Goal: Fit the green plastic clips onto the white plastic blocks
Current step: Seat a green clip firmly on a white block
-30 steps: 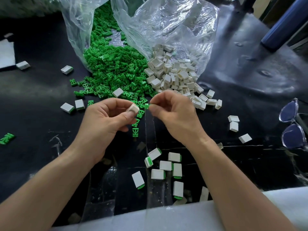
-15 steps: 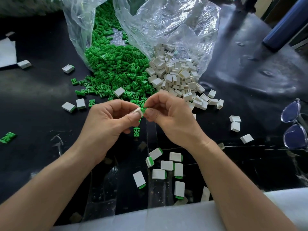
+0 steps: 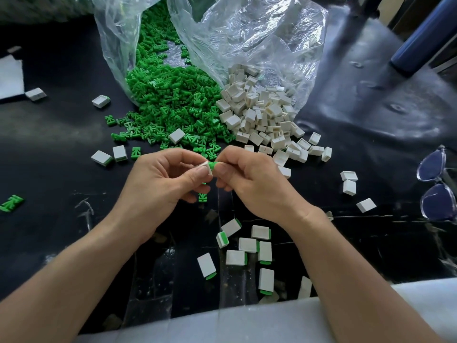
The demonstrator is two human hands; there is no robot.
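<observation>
Head view: green clip (image 3: pixel 212 165) meets white block (image 3: pixel 205 167)

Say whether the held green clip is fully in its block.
Partly in: the green plastic clip protrudes from the white plastic block.

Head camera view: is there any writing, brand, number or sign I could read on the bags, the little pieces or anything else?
None: no text shows on the clear plastic bags, the white plastic blocks, the green plastic clips or the clear-framed blue-lensed glasses.
</observation>
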